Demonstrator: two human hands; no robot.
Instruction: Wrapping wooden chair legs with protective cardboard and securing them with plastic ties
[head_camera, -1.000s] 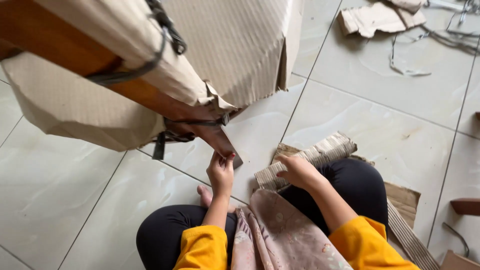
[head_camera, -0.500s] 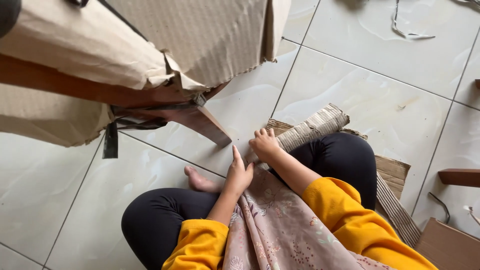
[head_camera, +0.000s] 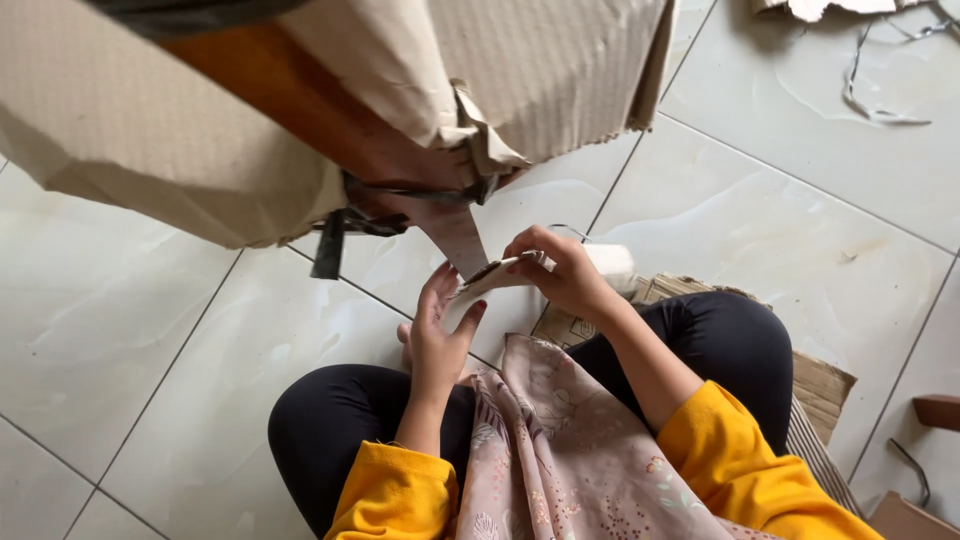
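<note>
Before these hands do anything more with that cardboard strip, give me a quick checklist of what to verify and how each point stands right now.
1. Both hands on the strip: ok. The left hand backs the cardboard strip and the right hand pinches its upper edge.
2. Strip lies at the wooden leg: ok, it meets the leg's taped tip.
3. Black strap out of the way: ok, it hangs left of the hands.
4. Cardboard wrapping on the leg intact: not ok, torn near the tip.
5. Strip fastened: cannot tell.
6. Floor debris clear of the hands: ok, scraps lie far off.
</note>
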